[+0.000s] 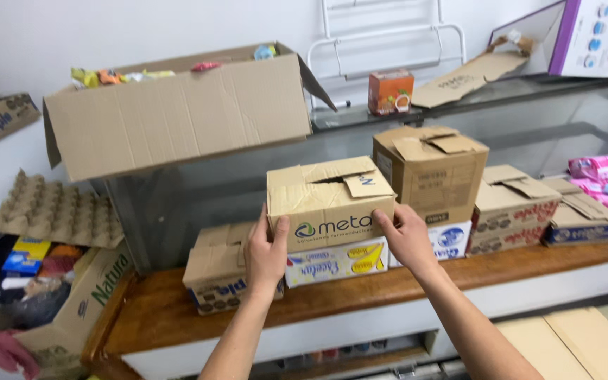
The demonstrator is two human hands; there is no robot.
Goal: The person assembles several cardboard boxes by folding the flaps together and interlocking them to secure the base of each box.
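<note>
Now: left hand [265,255] & right hand [408,238] clamped on sides of tan cardboard box w/ torn top flap [330,200], mid-counter atop flat white-and-yellow carton [337,261]. Risk: a tilt could drag that carton off the near wooden counter edge [177,309]; brown cardboard box [431,169] just right could get bumped.

Bright, even indoor light, soft shadows, slightly soft focus.

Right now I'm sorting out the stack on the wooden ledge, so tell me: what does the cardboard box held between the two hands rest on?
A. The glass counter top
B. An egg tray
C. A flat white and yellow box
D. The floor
C: the cardboard box, gripped at its lower corners by the left hand and right hand, sits directly on the flat white and yellow box on the wooden ledge.
</note>
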